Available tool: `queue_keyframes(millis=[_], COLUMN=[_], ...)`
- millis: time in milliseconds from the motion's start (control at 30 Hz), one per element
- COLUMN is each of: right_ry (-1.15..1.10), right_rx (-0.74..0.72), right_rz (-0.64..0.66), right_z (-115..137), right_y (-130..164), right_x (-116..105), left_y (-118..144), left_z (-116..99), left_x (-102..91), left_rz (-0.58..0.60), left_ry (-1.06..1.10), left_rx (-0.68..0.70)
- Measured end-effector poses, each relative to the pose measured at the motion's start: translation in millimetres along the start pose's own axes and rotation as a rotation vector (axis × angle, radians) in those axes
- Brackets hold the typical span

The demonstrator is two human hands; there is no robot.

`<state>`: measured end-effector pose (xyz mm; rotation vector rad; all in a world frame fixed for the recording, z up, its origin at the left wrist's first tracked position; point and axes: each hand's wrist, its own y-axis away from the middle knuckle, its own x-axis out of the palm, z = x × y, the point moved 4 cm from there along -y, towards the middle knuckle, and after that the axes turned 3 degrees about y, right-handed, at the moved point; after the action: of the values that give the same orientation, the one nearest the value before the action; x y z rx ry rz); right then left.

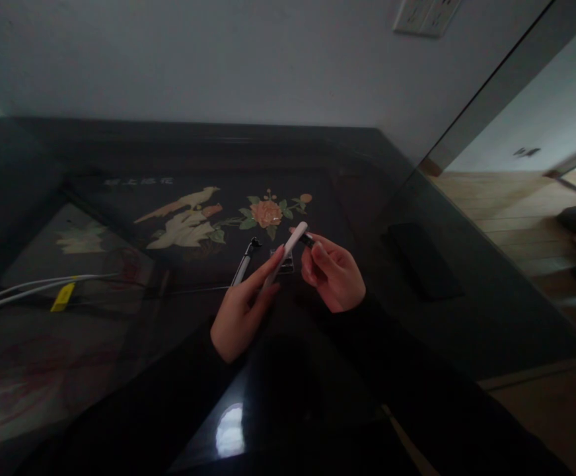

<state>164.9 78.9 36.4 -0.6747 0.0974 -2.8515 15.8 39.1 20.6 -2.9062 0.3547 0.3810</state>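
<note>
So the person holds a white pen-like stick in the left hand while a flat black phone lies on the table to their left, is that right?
Not quite. The head view shows the flat black phone lying to the person's right, not left. The left hand does hold the white pen-like stick over the dark table.

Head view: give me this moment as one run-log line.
left hand: holds white pen | right hand: pinches small dark piece at pen tip | second pen: on glass table
</note>
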Motion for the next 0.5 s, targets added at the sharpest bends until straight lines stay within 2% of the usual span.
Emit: queue_keyframes(millis=[300, 500], right_ry=[-0.012, 0.001], right_rx=[0.030, 0.031], right_rz=[-0.051, -0.050], right_z=[-4.1, -3.0], right_y=[-1.0, -0.5], right_x=[-4.2, -3.9], left_y=[4.2, 3.6], left_z=[-7.0, -7.0], left_x=[6.5, 5.0], left_rz=[0.097, 0.087], left_ry=[-0.014, -0.021], left_rx=[0.031, 0.061])
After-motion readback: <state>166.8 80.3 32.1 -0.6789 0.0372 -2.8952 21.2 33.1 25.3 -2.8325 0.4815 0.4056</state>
